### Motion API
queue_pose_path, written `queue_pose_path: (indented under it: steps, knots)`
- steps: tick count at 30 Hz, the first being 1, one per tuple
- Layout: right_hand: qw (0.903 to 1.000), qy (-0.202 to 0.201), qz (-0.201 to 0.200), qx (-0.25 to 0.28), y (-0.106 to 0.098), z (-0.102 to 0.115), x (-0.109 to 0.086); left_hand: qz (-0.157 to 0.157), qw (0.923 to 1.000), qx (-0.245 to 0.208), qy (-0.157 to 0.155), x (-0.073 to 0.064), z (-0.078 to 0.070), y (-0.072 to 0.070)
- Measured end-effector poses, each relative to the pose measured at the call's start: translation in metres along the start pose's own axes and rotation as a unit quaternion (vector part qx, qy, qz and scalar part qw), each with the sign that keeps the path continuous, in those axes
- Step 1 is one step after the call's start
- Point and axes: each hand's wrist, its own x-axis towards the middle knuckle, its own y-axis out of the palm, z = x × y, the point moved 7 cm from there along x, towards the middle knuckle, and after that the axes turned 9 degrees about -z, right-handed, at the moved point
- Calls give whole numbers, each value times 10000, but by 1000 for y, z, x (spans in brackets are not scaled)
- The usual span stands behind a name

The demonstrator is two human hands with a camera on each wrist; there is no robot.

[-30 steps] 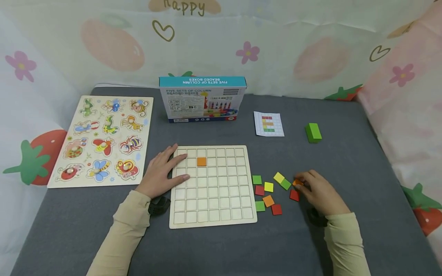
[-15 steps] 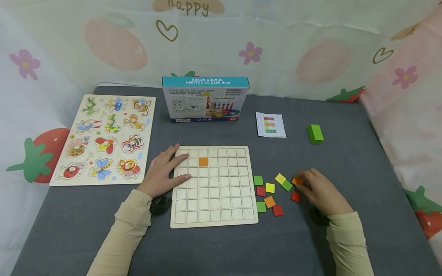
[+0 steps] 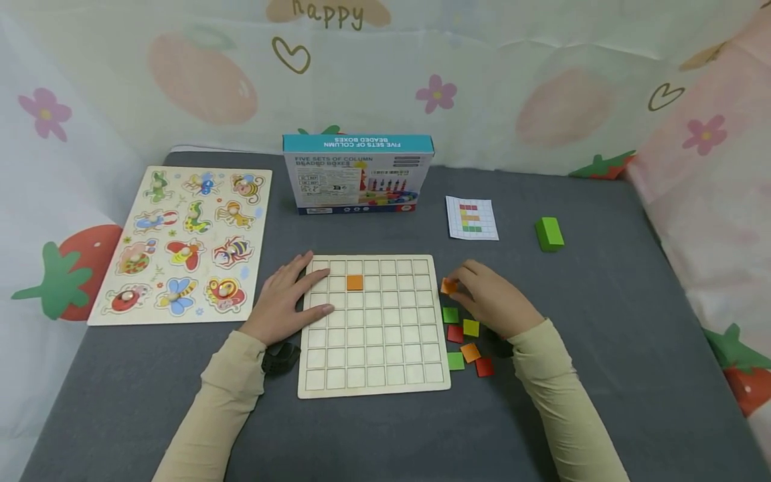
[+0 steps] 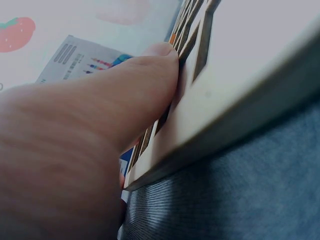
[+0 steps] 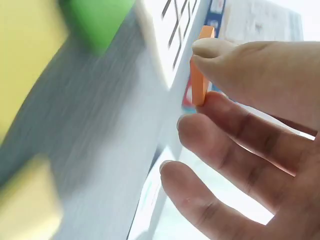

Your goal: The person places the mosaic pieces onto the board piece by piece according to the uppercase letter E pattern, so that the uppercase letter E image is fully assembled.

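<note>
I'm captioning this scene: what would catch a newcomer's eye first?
Probably the pale grid board near the centre, with one orange tile in its second-farthest row. Next, the right hand, pinching another orange tile beside the board's right edge. The colourful picture board at left also stands out.

A play corner, judging by fruit-print drapes (image 3: 373, 73) and insect puzzle (image 3: 181, 245).

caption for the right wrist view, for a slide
Right hand pinching an orange tile near the gridded board, with a blurred green tile in the background.
</note>
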Motion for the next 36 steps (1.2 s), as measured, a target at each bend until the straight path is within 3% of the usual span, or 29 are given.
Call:
queue_pose_path:
  steps: [15,22,36]
  knots:
    - [9959,-647,500,387,38,55,56,-67,9999,-20,80,1,1,-1]
    - [9943,-389,811,569,50,59,70,-34,10000,20,35,1,1,0]
    - [9943,-507,859,366,65,65,84,-174,9997,-119,-98,2,2,-1]
